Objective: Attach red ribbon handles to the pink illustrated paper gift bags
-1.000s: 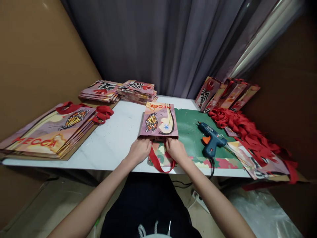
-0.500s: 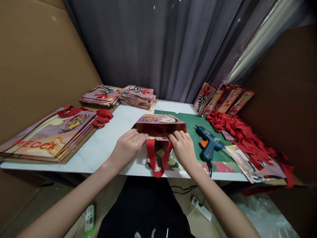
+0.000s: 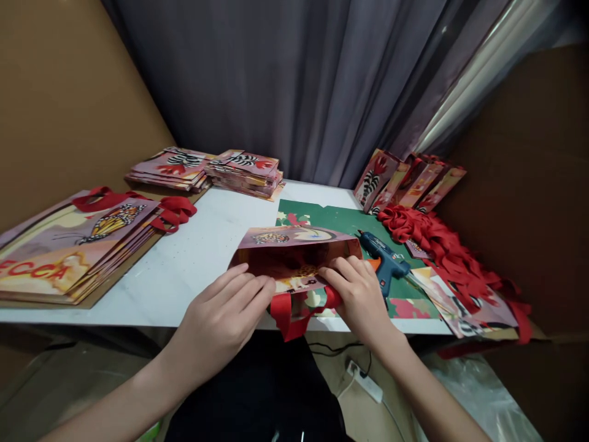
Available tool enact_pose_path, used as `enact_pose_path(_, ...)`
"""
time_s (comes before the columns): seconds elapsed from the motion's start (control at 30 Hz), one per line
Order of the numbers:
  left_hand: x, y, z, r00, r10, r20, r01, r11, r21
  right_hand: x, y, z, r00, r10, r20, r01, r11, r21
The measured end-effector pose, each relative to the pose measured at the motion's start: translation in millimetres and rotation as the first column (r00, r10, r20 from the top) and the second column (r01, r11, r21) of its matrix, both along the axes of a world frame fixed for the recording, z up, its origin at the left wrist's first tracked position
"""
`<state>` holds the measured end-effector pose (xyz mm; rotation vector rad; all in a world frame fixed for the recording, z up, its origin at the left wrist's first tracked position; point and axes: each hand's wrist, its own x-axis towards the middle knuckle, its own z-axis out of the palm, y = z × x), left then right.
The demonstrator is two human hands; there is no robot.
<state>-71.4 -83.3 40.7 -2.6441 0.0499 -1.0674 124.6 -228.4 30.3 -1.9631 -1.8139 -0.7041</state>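
A patterned paper gift bag (image 3: 294,236) lies in front of me with its mouth facing me and gaping. Its far panel carries a butterfly print. My left hand (image 3: 230,313) grips the near rim at the left, fingertips just inside the opening. On the right, my right hand (image 3: 359,294) closes over the same rim, its fingers curled over the edge. Between the hands a red ribbon handle (image 3: 288,319) hangs down from the near panel. Both thumbs are hidden. Just beyond my right hand lies a blue glue gun (image 3: 384,261) with an orange trigger.
Flat bags (image 3: 87,245) with red handles are stacked at left. Two folded piles (image 3: 243,178) sit at the back. Upright bags (image 3: 377,178) stand back right, behind a heap of red ribbons (image 3: 442,258). A green mat (image 3: 317,212) covers part of the white table (image 3: 193,270); cardboard walls flank it.
The bag has come nearer and tilted, its mouth now wider and its right side swung outward. Both hands moved with it, staying on the near rim. The view has shifted slightly.
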Motion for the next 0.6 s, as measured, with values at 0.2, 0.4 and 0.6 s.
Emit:
enact_pose_path(0.2,-6.4,-3.0,1.0,1.000,0.010,-0.029,-0.011,0.998,-0.057,-8.6,-4.8,2.2,0.998,0.027,-0.057,-0.028,1.000,-0.009)
enact_pose_path(0.4,-17.4,3.3,3.7,0.999,-0.022,-0.049,0.019,0.999,-0.048,-14.7,-11.0,-2.8,0.998,0.057,0.031,-0.060,0.993,0.104)
enact_pose_path(0.6,-21.9,-4.2,3.4,0.999,-0.040,-0.025,0.038,0.998,-0.057,-13.2,-20.7,2.5,0.998,0.055,-0.008,-0.053,0.992,0.115)
